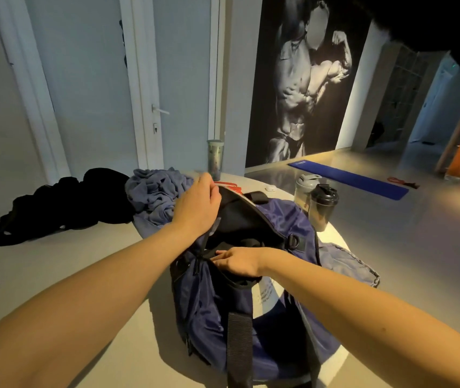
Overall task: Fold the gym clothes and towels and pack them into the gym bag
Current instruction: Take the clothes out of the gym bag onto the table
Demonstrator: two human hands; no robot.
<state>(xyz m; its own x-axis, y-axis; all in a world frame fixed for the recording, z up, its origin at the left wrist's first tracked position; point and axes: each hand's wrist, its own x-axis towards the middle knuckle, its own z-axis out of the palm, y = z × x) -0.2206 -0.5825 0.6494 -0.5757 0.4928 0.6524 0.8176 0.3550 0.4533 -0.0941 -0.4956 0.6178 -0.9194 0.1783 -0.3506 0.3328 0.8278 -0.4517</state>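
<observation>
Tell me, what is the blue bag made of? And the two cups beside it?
The bag looks like thin nylon or polyester cloth: it wrinkles softly and has a faint sheen. Its strap looks like black woven webbing. The grey-lidded cup and black-lidded cup look like see-through plastic, smooth and cloudy.

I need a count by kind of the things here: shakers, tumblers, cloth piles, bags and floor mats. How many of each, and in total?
Shakers: 2, grey-lidded and black-lidded
Tumbler: 1
Cloth piles: 2, black and grey-blue
Bag: 1
Mat: 1
Total: 7
</observation>
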